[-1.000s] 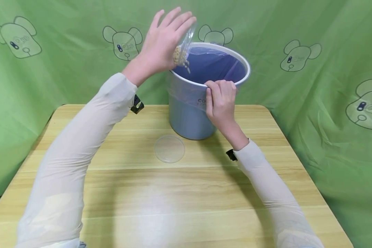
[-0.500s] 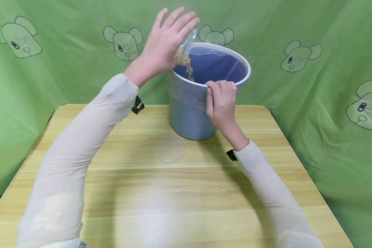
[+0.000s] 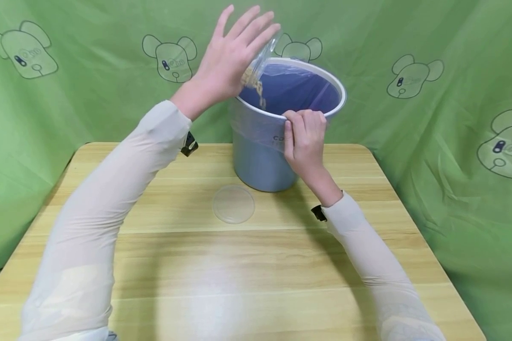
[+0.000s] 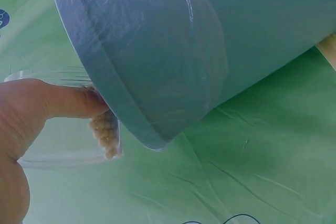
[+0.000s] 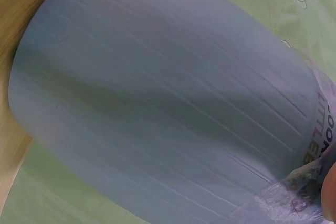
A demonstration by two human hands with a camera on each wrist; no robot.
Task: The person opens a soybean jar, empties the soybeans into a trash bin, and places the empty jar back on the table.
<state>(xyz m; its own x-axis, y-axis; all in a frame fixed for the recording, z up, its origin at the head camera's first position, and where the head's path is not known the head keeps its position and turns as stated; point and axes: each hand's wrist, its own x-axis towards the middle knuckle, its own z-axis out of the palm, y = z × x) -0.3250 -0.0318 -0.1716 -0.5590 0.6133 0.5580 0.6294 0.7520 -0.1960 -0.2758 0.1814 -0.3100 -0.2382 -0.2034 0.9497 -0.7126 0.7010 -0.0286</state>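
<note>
My left hand (image 3: 224, 64) grips a clear plastic jar (image 3: 262, 59), tipped over the left side of a blue-grey trash can (image 3: 262, 161). Small beige beans (image 3: 251, 78) lie inside the jar near its mouth, and some fall in a stream into the can. In the left wrist view the thumb lies along the jar (image 4: 63, 156), close to the can's rim, with beans (image 4: 106, 135) behind the wall. My right hand (image 3: 306, 139) holds the can's near rim, fingers over the edge and the liner bag (image 3: 256, 125). The can's bottom is hidden.
A clear round lid (image 3: 233, 204) lies flat on the wooden table (image 3: 239, 270), just in front of the can. Green cloth (image 3: 358, 28) with printed bear-like heads hangs close behind and at both sides.
My left hand has shifted slightly up and right, tipping the jar further. More beans have dropped into the can and fewer show in the jar. The right hand keeps its place.
</note>
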